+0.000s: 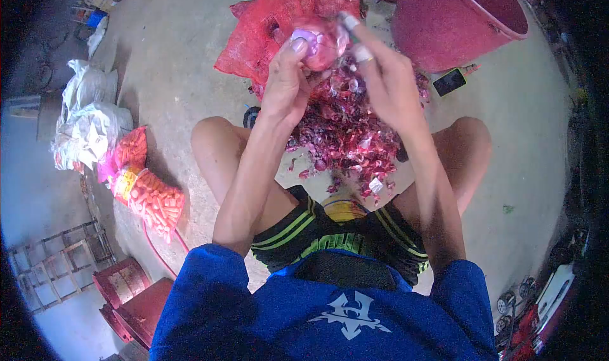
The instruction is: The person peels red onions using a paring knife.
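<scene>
My left hand (288,79) grips a peeled-looking red onion (323,44), purple-pink and shiny, with the thumb lying on its near side. The onion's outline is smeared by motion. Just right of it is my right hand (390,79), its fingers apart and white wraps on two fingertips. It seems to hold nothing, though blur hides whether it touches the onion. Below both hands, a heap of dark red onion skins (355,133) covers the floor between my legs. Behind the onion lies a red mesh sack (254,34) of onions.
A large dark pink tub (438,31) stands at the back right, with a phone-like black device (450,83) beside it on the floor. To the left are white sacks (92,129) and a mesh bag of orange pieces (155,199). Red containers (120,282) stand at the lower left.
</scene>
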{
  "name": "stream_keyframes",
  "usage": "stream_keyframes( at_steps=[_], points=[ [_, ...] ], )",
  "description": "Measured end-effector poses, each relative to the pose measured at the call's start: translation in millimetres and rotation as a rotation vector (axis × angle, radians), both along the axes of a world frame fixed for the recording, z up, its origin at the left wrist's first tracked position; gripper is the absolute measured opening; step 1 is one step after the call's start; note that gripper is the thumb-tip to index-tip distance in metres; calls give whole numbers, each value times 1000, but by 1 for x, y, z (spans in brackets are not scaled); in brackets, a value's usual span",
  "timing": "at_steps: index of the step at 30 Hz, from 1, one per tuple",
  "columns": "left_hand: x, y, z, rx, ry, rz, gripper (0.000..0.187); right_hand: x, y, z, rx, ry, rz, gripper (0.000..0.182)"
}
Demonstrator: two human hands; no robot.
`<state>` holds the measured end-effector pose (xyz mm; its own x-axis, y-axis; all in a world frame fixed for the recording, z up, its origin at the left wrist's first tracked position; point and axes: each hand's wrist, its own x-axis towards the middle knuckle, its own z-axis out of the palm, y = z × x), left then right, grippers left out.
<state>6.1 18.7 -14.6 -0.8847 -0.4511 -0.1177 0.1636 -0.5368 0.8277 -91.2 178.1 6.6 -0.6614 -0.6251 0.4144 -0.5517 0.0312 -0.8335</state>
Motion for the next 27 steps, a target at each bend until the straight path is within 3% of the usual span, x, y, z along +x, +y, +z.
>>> stream_keyframes(
  at_steps=[3, 5, 7, 9, 12, 20, 23, 25, 26, 27],
  points=[
    [2, -4, 0, 26, 72, -54, 48, -19, 2, -13, -44, 58, -116, 41],
    [5, -7, 0, 41, 95, -61, 49, -25, 11, -15, -82, -52, -106, 42],
    [5, -10, 1, 65, 98, -80, 49, -31, 17, -7, 15, -222, 29, 47],
    [5, -11, -5, 36, 95, -69, 49, -19, 18, 2, -39, -228, 73, 52],
    [6, -9, -5, 11, 87, -54, 48, -7, 21, 17, 9, -141, 311, 56],
    [5, -4, -3, -15, 50, -67, 41, -6, 9, 3, -56, 189, 270, 51],
    [1, -4, -2, -11, -9, -51, 35, -4, 5, -1, -55, 277, 168, 57],
    [0, -2, 1, -108, -105, -82, 53, 0, 6, 0, -43, 276, 103, 55],
    [-2, -1, 2, -108, -104, -80, 53, 3, 7, 2, -42, 277, 105, 55],
    [-3, 0, 4, -69, -92, -61, 42, 6, 10, 6, 63, 300, 51, 53]
  ],
)
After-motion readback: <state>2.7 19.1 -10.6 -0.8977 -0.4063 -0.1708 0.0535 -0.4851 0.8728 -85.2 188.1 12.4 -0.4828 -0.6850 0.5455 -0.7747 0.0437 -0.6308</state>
